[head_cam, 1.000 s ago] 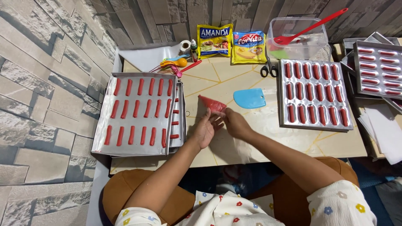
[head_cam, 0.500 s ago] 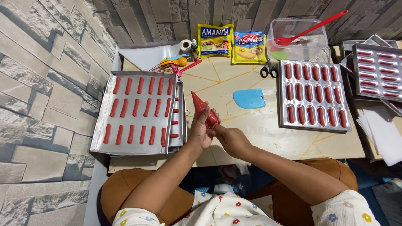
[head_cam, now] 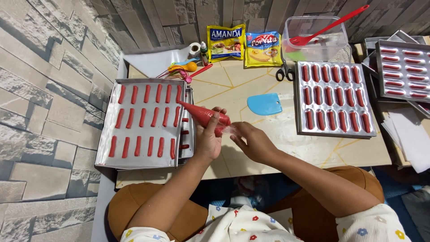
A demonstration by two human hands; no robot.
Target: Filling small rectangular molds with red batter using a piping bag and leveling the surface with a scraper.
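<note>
My left hand [head_cam: 209, 139] grips a piping bag [head_cam: 202, 115] filled with red batter, its tip pointing left over the edge of a metal tray [head_cam: 145, 84]. That tray holds several rows of piped red strips. My right hand [head_cam: 251, 141] pinches the clear twisted tail of the bag just right of my left hand. Both hands hover over the beige table [head_cam: 268, 148] near its front edge.
A second tray [head_cam: 333, 131] of red strips lies to the right, with more trays [head_cam: 403, 47] stacked at the far right. A blue scraper [head_cam: 265, 104], scissors [head_cam: 284, 73], two food packets [head_cam: 225, 42], measuring spoons [head_cam: 186, 68] and a clear tub [head_cam: 313, 33] with a red spatula sit behind.
The piping bag has swung from lying ahead of my hands to pointing left toward the left tray. My left hand now wraps its body and my right holds the tail.
</note>
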